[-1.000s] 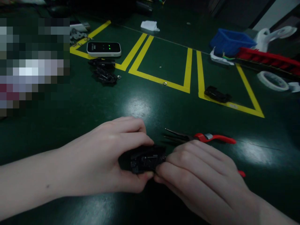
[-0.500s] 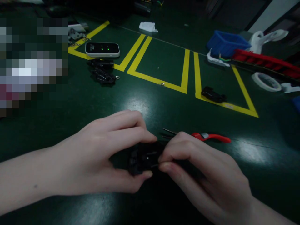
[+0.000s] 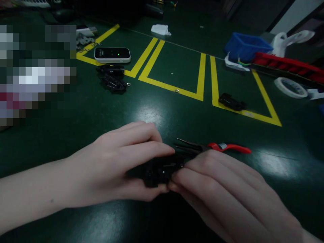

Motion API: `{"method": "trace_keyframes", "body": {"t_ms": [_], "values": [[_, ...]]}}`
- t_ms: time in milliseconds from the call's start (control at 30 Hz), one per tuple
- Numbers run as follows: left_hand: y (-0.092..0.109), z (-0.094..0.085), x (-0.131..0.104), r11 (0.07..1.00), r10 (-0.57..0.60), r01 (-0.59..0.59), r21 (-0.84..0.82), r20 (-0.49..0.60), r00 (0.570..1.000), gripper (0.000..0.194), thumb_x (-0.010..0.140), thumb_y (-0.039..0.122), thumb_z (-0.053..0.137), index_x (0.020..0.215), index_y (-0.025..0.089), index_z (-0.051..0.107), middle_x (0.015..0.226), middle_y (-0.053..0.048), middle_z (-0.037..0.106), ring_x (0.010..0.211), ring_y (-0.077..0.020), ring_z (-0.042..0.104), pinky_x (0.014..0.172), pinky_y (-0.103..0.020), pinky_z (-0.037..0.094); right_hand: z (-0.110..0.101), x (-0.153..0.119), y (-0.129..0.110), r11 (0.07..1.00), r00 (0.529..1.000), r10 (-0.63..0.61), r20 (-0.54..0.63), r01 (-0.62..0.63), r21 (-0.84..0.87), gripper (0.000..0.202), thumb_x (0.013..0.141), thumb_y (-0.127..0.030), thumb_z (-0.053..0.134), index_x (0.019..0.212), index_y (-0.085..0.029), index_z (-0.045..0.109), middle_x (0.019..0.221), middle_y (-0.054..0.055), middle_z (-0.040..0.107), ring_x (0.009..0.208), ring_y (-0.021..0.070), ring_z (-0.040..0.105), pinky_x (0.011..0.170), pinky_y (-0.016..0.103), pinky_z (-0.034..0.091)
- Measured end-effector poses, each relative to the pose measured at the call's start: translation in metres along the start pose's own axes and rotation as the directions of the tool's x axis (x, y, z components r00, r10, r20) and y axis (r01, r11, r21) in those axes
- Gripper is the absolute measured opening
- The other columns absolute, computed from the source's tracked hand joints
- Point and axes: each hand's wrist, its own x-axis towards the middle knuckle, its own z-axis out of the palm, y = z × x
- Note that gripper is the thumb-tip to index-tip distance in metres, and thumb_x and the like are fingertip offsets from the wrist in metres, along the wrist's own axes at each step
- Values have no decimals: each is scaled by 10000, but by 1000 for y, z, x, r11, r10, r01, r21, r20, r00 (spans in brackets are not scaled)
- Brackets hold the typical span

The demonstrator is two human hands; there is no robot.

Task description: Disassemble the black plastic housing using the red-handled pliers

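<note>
Between my hands is a small black plastic part [image 3: 162, 172] with a shiny dot on its top. My left hand [image 3: 126, 162] grips it from the left, fingers on the far side and thumb on the near side. Pressed together at the part's right end are the fingertips of my right hand [image 3: 222, 185]; whether they pinch something small there is hidden. Just beyond my right hand lie red-handled pliers [image 3: 227, 147], their thin jaws pointing left and apart.
Yellow tape marks squares on the green tabletop [image 3: 108, 111]. Farther off lie more black parts [image 3: 111, 79], a white-edged device [image 3: 112, 55] with a green light, a small ring [image 3: 177, 91] and another black part [image 3: 231, 102]. At right are a blue bin [image 3: 246, 47], red strip [image 3: 286, 65] and tape roll [image 3: 290, 87].
My right hand has turned over the part, its fingers now closer together and its fingertips lower, near my left thumb. The black part and my left hand have shifted slightly right.
</note>
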Motion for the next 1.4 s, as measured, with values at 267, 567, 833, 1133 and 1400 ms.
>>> {"method": "trace_keyframes", "body": {"t_ms": [267, 567, 833, 1133, 1400], "values": [[3, 3, -3, 1000, -3, 3, -8, -81, 997, 306, 930, 321, 641, 1208, 194, 628, 995, -22, 626, 851, -116, 610, 745, -193, 496, -10, 1, -1, 1000, 998, -19, 64, 17, 24, 240, 956, -462, 588, 901, -258, 702, 769, 46, 647, 730, 187, 635, 609, 284, 526], [7, 2, -3, 997, -28, 19, -70, -132, 991, 327, 883, 372, 684, 1163, 207, 650, 925, -14, 627, 782, -113, 608, 672, -195, 526, -14, 21, 3, 985, 998, -16, 54, 6, 173, 84, 968, -186, 601, 890, -172, 631, 810, -2, 688, 726, 74, 634, 627, 165, 515], [9, 2, -2, 996, -29, 17, -85, -136, 990, 314, 875, 365, 687, 1140, 198, 660, 932, -14, 632, 798, -111, 612, 694, -189, 528, -11, 17, 1, 974, 1000, 15, 19, -19, 226, 86, 958, -189, 616, 873, -174, 621, 798, -3, 680, 716, 80, 629, 590, 180, 506], [8, 2, -2, 998, -24, 17, -56, -132, 991, 304, 898, 394, 668, 1142, 214, 648, 922, -5, 635, 776, -105, 612, 665, -176, 528, -10, 19, 3, 960, 1000, 14, 13, -17, 281, 84, 946, -180, 626, 862, -167, 623, 766, 7, 670, 696, 86, 616, 565, 169, 478], [11, 1, -2, 994, -61, 50, -98, -111, 992, 300, 859, 370, 705, 1116, 226, 650, 902, -4, 645, 755, -116, 615, 656, -210, 532, -8, 17, 3, 937, 996, 77, 34, -84, 338, 113, 947, -187, 607, 834, -195, 619, 745, -5, 648, 659, 100, 628, 556, 197, 494]]}}
